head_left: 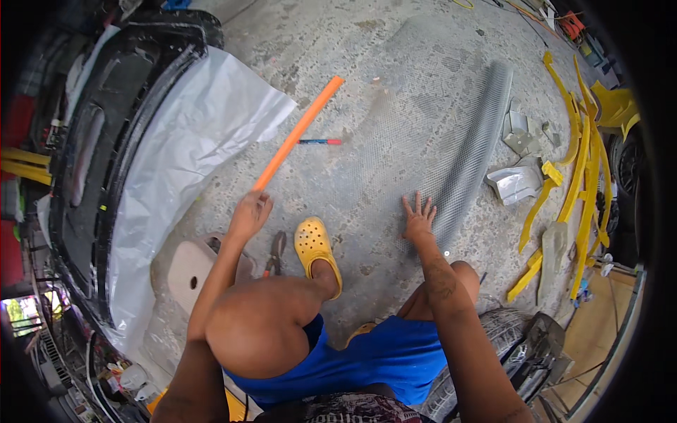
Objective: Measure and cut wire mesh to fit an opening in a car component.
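Note:
My left hand (249,214) is closed around the near end of a long, flat orange strip (302,128), which slants away to the far right just above or on the floor. A sheet of grey wire mesh (474,144) lies over the concrete, its right side curled up into a long roll. My right hand (420,218) rests with fingers spread on the mesh, beside the near end of that roll. A dark marker pen with a red end (321,142) lies right of the strip. Near my left forearm is a pair of snips (276,252) with orange-red handles.
A black car panel (92,176) and white plastic sheeting (185,120) stretch along the left. Yellow trim pieces (580,183) and broken grey parts (518,182) lie at the right. A beige pad (192,271) sits near my left arm; a tyre (504,331) is at lower right.

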Motion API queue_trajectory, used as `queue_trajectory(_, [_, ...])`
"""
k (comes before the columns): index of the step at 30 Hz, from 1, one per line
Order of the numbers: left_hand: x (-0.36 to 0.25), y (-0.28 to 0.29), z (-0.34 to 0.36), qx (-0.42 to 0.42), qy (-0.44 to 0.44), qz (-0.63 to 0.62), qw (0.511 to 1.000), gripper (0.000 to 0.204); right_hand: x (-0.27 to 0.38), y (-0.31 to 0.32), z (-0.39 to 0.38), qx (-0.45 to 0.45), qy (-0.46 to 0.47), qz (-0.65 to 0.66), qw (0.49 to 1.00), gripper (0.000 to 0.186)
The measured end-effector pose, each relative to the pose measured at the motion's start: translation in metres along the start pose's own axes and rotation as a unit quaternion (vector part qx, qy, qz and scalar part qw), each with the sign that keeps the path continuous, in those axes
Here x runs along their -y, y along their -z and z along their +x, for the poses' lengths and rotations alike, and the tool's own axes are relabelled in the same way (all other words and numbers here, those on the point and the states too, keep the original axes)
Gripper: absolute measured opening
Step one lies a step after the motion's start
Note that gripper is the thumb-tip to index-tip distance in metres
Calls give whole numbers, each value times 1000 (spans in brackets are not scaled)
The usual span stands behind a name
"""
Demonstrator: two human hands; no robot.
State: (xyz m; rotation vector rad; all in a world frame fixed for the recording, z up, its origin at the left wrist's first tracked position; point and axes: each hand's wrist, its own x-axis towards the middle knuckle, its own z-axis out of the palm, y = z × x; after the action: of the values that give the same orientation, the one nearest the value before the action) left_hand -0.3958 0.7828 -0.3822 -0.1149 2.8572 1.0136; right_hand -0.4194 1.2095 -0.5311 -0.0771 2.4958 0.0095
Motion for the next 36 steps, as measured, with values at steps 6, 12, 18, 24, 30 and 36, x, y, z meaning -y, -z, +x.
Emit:
queue_trajectory(6, [-7, 13, 123, 38, -111, 9, 993, 36, 7, -2, -4, -5, -22, -22, 1000, 120])
queue_trajectory(12, [21, -30, 235, 178, 28, -20, 983, 47, 19, 3, -1, -21, -16, -7, 1000, 122])
queue_trajectory(18, [-9, -108, 278, 395, 163, -137, 894, 53, 9, -1, -6, -31, -45, -6, 998, 127])
queue_trajectory(24, [18, -137, 269, 534, 141, -272, 788, 31, 17, 19, -18, 6, -58, -4, 998, 118])
queue_trajectory(30, [6, -166, 219, 467, 77, -259, 842, 21, 16, 35, -22, -95, -139, 191, 967, 73])
queue_trajectory(36, [11, -142, 218, 523, 80, -379, 759, 19, 44, 62, -13, -195, -277, 153, 928, 37])
